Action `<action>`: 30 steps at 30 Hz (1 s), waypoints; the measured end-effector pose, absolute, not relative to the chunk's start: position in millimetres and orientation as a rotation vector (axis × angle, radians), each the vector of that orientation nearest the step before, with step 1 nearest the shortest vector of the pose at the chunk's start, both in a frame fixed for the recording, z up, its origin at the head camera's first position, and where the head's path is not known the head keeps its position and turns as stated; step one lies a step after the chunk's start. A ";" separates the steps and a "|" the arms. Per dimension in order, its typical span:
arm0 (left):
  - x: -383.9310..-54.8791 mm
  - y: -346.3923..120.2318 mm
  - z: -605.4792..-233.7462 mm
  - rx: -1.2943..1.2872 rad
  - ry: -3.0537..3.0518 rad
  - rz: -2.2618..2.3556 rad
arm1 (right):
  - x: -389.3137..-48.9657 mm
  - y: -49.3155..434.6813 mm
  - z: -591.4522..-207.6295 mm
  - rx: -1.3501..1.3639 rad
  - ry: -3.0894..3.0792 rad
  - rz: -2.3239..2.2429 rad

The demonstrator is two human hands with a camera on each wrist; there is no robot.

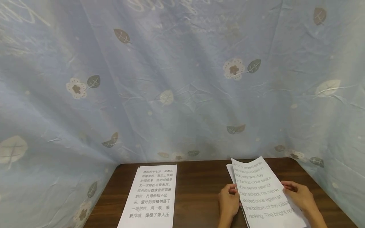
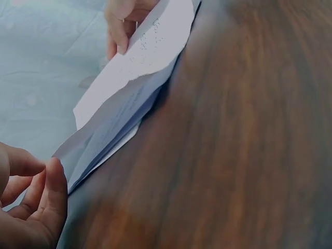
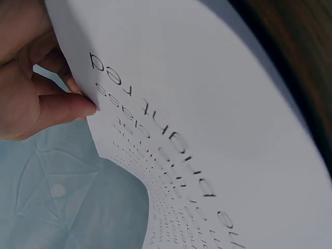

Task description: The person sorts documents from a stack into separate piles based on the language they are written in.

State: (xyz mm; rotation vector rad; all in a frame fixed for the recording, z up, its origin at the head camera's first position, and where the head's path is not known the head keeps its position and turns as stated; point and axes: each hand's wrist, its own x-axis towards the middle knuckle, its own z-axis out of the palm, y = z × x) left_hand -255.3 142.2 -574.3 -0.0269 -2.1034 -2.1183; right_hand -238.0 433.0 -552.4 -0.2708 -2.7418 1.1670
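Observation:
A white sheet printed with large English text (image 1: 262, 193) bows upward between my two hands at the right of the table. My left hand (image 1: 229, 202) pinches its left edge with thumb and fingers, which the left wrist view shows close up. At the opposite edge, my right hand (image 1: 302, 198) grips the paper; in the right wrist view its thumb (image 3: 67, 109) presses on the printed face. Other sheets (image 1: 230, 172) lie beneath, their edges peeking out on the left. The left wrist view shows a gap between the curved sheet (image 2: 150, 52) and the papers under it (image 2: 111, 148).
Left of my hands, paper with large Chinese text (image 1: 151, 196) lies flat on the dark brown wooden table (image 1: 196, 193). A pale blue curtain (image 1: 188, 79) with leaf and flower prints hangs behind the table and along both sides.

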 end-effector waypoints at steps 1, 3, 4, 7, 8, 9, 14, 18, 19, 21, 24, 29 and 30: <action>-254.2 143.4 -574.3 -0.027 -2.104 -2.124 | -236.8 434.7 -552.7 -0.278 -2.745 1.148; -252.3 145.6 -574.0 -0.027 -2.117 -2.123 | -235.0 438.4 -552.7 -0.286 -2.753 1.118; -251.6 146.4 -573.7 -0.031 -2.129 -2.116 | -234.3 439.8 -552.6 -0.285 -2.755 1.108; -251.2 147.8 -573.0 -0.038 -2.153 -2.074 | -235.7 441.9 -552.2 -0.288 -2.760 1.063; -251.4 147.9 -572.9 -0.038 -2.160 -2.060 | -236.6 441.7 -551.8 -0.277 -2.765 1.053; -251.7 148.0 -572.9 -0.039 -2.163 -2.047 | -237.5 441.2 -551.8 -0.271 -2.762 1.038; -254.5 147.0 -572.5 -0.059 -2.164 -2.011 | -241.6 435.7 -553.3 -0.242 -2.732 0.962; -255.9 146.2 -572.6 -0.072 -2.154 -2.024 | -242.6 431.6 -554.7 -0.262 -2.685 0.930; -255.7 145.9 -572.9 -0.082 -2.151 -2.020 | -242.4 431.0 -554.9 -0.267 -2.676 0.928; -255.0 145.6 -573.7 -0.093 -2.147 -2.023 | -241.8 430.1 -556.0 -0.275 -2.665 0.912; -253.9 145.0 -574.9 -0.100 -2.146 -2.016 | -241.4 430.0 -558.3 -0.266 -2.672 0.885; -255.2 144.0 -575.3 -0.081 -2.163 -2.019 | -242.4 428.7 -558.9 -0.253 -2.695 0.861; -255.6 143.7 -575.0 -0.073 -2.168 -2.026 | -242.5 428.0 -558.5 -0.257 -2.693 0.865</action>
